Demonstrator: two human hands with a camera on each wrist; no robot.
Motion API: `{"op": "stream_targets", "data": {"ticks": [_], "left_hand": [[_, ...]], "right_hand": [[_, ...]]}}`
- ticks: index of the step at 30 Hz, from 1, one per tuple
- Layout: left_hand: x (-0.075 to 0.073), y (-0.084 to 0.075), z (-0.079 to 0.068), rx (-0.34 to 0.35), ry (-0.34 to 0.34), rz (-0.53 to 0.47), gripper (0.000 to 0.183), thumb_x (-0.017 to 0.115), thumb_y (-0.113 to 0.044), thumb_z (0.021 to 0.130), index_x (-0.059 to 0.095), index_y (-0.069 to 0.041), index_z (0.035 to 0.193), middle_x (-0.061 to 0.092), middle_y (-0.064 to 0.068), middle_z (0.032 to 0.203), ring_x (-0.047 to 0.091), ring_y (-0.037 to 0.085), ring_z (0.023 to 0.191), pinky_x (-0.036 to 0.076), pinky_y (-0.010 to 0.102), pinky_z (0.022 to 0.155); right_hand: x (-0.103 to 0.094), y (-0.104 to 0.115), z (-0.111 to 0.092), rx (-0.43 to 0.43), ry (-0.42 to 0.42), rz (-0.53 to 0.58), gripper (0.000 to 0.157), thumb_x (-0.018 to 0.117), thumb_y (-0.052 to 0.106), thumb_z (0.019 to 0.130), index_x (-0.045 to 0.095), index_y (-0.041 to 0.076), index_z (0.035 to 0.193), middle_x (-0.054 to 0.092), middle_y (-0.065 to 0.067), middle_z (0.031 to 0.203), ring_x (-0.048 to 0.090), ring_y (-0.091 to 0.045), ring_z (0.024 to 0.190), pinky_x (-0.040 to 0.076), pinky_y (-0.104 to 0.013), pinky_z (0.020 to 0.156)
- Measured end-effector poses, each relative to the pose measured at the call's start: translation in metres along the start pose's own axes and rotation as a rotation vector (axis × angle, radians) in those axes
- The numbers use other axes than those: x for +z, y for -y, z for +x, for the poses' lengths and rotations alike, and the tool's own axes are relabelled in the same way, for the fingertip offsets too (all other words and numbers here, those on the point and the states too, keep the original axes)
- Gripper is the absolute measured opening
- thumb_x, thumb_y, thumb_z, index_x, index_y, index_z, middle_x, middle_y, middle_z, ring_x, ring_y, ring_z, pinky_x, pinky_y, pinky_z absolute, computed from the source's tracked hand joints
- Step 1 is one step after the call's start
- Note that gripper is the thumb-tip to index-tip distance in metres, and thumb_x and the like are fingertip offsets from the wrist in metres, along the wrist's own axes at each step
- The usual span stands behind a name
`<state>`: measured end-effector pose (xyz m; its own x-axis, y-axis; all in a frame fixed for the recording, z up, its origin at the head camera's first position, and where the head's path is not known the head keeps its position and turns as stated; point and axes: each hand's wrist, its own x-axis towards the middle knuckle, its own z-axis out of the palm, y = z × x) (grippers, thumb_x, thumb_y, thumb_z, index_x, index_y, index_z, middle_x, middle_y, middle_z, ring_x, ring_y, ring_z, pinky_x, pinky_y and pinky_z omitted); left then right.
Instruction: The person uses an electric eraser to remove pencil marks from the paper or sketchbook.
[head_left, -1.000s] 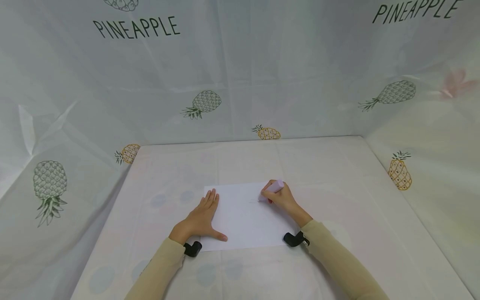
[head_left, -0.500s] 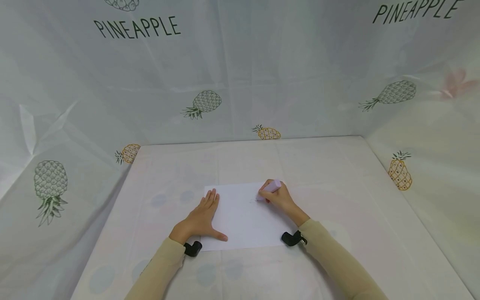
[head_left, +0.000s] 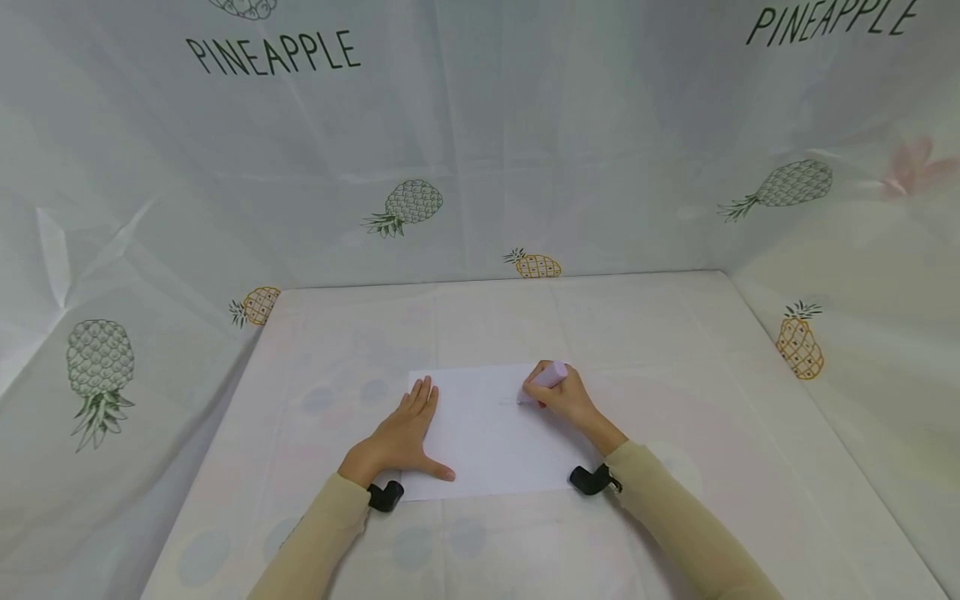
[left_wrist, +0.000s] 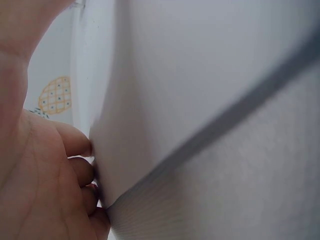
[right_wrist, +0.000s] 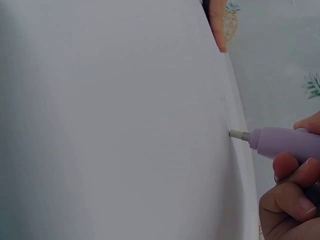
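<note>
Head view: pale grey sheeting (head_left: 585, 125), printed with green and yellow pineapples, hangs behind and beside a broad table covered in pale, faintly spotted cloth (head_left: 637, 325). On the table lies a white rectangular sheet of paper (head_left: 480, 450). The left hand (head_left: 399, 437) rests across its left edge, thumb and fingers spread, grasping nothing. The right hand (head_left: 568, 402) grips a thick lilac cylindrical pen (head_left: 551, 375), tilted over the paper's upper right area. In the right wrist view, the slim grey tip (right_wrist: 240, 135) touches the paper near faint small marks (right_wrist: 223, 102).
</note>
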<state>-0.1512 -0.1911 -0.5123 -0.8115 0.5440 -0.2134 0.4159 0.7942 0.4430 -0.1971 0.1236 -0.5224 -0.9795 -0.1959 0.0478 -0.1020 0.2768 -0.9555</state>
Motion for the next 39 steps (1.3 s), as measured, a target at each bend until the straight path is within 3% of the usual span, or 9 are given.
{"op": "stream_targets", "data": {"ticks": [8, 12, 16, 24, 35, 39], "left_hand": [[-0.001, -0.001, 0.001, -0.028, 0.025, 0.016, 0.142, 0.081, -0.071, 0.064, 0.003, 0.004, 0.157, -0.010, 0.021, 0.164, -0.010, 0.032, 0.151, 0.005, 0.048, 0.121], [0.000, -0.001, 0.001, -0.018, 0.017, 0.011, 0.142, 0.082, -0.070, 0.064, 0.005, 0.005, 0.157, -0.008, 0.022, 0.164, -0.008, 0.035, 0.151, 0.006, 0.050, 0.121], [0.001, 0.000, 0.001, -0.021, 0.017, 0.021, 0.142, 0.081, -0.071, 0.064, 0.006, 0.005, 0.157, -0.007, 0.022, 0.164, -0.008, 0.034, 0.151, 0.007, 0.049, 0.121], [-0.001, -0.002, 0.000, -0.024, 0.022, 0.024, 0.142, 0.081, -0.072, 0.063, 0.006, 0.005, 0.157, -0.007, 0.021, 0.164, -0.009, 0.034, 0.151, 0.006, 0.048, 0.121], [-0.001, -0.003, 0.000, -0.025, 0.016, 0.021, 0.142, 0.081, -0.071, 0.063, 0.006, 0.005, 0.157, -0.006, 0.022, 0.164, -0.008, 0.035, 0.151, 0.007, 0.049, 0.121], [-0.002, -0.003, 0.000, -0.026, 0.019, 0.019, 0.142, 0.081, -0.071, 0.064, 0.006, 0.005, 0.157, -0.006, 0.022, 0.164, -0.008, 0.034, 0.151, 0.007, 0.049, 0.121]], "right_hand": [[0.002, 0.039, -0.011, -0.042, 0.026, -0.004, 0.008, 0.069, -0.006, 0.085, 0.063, -0.008, 0.081, 0.062, -0.001, 0.068, 0.057, -0.021, 0.057, 0.048, -0.025, 0.053], [0.007, 0.045, -0.011, -0.042, 0.042, -0.015, 0.007, 0.068, -0.006, 0.085, 0.062, -0.008, 0.081, 0.062, -0.001, 0.070, 0.057, -0.019, 0.058, 0.049, -0.024, 0.054], [0.013, 0.043, -0.008, -0.032, 0.054, 0.002, 0.006, 0.068, -0.006, 0.085, 0.064, -0.009, 0.083, 0.062, -0.003, 0.071, 0.056, -0.018, 0.059, 0.048, -0.024, 0.055], [0.025, 0.010, 0.005, -0.057, 0.044, -0.019, 0.006, 0.071, -0.002, 0.085, 0.065, -0.002, 0.083, 0.066, -0.006, 0.078, 0.057, -0.014, 0.059, 0.049, -0.025, 0.052], [0.024, 0.004, 0.002, -0.111, 0.028, 0.011, 0.006, 0.071, -0.001, 0.084, 0.067, 0.001, 0.082, 0.065, -0.005, 0.074, 0.058, -0.015, 0.057, 0.049, -0.025, 0.052], [0.022, 0.011, -0.001, -0.106, 0.035, 0.024, 0.006, 0.072, -0.003, 0.085, 0.066, -0.001, 0.083, 0.064, -0.004, 0.073, 0.058, -0.015, 0.058, 0.049, -0.025, 0.053]]}}
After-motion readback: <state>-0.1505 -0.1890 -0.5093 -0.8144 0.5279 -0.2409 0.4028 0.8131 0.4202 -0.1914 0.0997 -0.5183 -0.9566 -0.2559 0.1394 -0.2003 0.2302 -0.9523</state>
